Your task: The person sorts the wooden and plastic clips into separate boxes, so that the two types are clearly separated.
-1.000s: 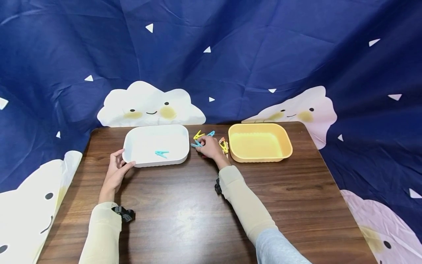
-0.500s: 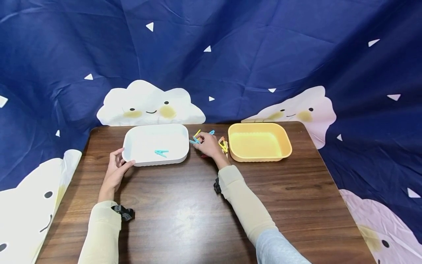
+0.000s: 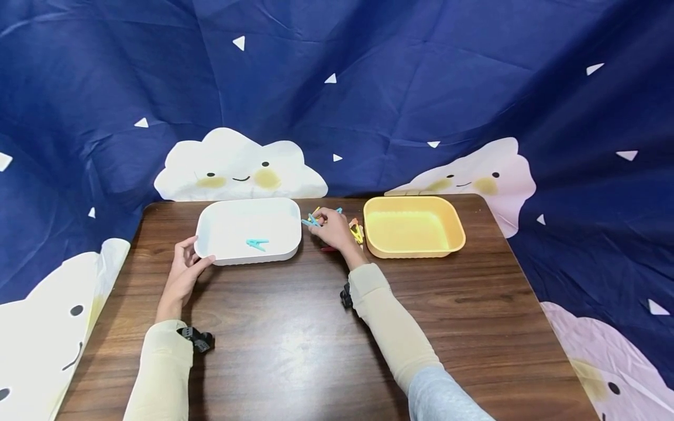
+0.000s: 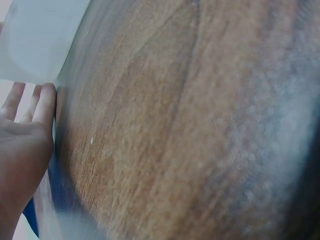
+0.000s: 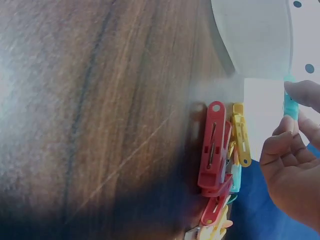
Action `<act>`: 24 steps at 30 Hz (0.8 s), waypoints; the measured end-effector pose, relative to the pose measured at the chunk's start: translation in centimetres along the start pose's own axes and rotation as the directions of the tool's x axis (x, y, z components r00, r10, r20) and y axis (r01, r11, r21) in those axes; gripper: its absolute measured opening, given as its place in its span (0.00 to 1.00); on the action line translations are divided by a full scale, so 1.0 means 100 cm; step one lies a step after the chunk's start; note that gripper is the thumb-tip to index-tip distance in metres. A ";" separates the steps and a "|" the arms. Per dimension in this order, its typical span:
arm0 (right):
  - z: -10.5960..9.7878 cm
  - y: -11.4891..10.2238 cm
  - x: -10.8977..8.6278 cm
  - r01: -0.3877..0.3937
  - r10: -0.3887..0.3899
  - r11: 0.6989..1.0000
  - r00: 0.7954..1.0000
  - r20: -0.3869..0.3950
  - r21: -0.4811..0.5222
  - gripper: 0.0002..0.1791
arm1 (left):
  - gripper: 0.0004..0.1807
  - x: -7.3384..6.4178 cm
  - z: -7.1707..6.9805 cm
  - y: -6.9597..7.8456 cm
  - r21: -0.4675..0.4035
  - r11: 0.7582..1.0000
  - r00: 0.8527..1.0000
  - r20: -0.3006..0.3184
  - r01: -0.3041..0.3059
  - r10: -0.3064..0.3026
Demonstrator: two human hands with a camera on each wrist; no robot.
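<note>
My right hand [image 3: 333, 228] pinches a light-blue clothespin [image 3: 311, 221] between thumb and fingers, just off the right end of a white basin [image 3: 247, 261]. The right wrist view shows the clothespin's narrow side between the fingertips, raised above the tabletop. Another light-blue clothespin [image 3: 257, 244] lies inside the white basin. At that basin's front left corner, my left hand [image 3: 181, 275] rests its extended fingers and thumb on the wall and rim. Under and behind my right hand lie more clothespins: red ones [image 5: 212, 150], a yellow one [image 5: 241, 135] and others partly hidden.
A yellow basin [image 3: 414, 255] stands on the right of the brown wooden table [image 3: 274, 327]. Between the basins is the clothespin group, with a yellow clothespin [image 3: 357, 234] near the yellow basin. A blue curtain [image 3: 368, 105] with cloud prints hangs behind.
My right hand has lifted the light-blue clothespin from the group and moved it slightly up and left toward the white basin. My left hand stays at its corner.
</note>
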State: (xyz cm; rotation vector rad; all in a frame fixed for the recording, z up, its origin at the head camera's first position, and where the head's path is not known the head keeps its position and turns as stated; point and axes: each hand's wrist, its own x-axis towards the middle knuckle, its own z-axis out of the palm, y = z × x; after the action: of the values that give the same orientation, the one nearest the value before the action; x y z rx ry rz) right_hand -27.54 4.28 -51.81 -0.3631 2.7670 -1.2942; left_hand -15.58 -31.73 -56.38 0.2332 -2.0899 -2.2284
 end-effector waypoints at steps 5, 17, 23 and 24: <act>0.000 -0.004 0.001 0.011 -0.011 0.999 1.000 -0.020 0.040 0.15 | 0.34 0.000 0.000 -0.002 -0.018 1.000 1.000 -0.007 -0.001 0.001; 0.014 -0.019 0.001 0.036 -0.049 0.988 0.996 0.080 0.147 0.15 | 0.35 -0.002 0.001 0.001 -0.022 0.999 1.000 -0.017 0.026 -0.026; 0.019 -0.028 0.001 0.027 -0.048 0.983 0.993 0.112 0.180 0.16 | 0.37 -0.001 0.002 0.003 0.018 0.999 0.999 -0.013 0.032 -0.032; 0.020 -0.028 0.002 0.028 -0.051 0.982 0.992 0.119 0.187 0.16 | 0.38 -0.001 0.002 0.004 0.017 0.999 0.999 -0.011 0.033 -0.033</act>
State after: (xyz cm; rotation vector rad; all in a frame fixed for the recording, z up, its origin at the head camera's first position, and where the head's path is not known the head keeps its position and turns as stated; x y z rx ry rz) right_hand -26.87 1.00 -50.93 -0.4691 2.5263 -1.4702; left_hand -15.51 -31.49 -56.00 0.2819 -2.1161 -2.2225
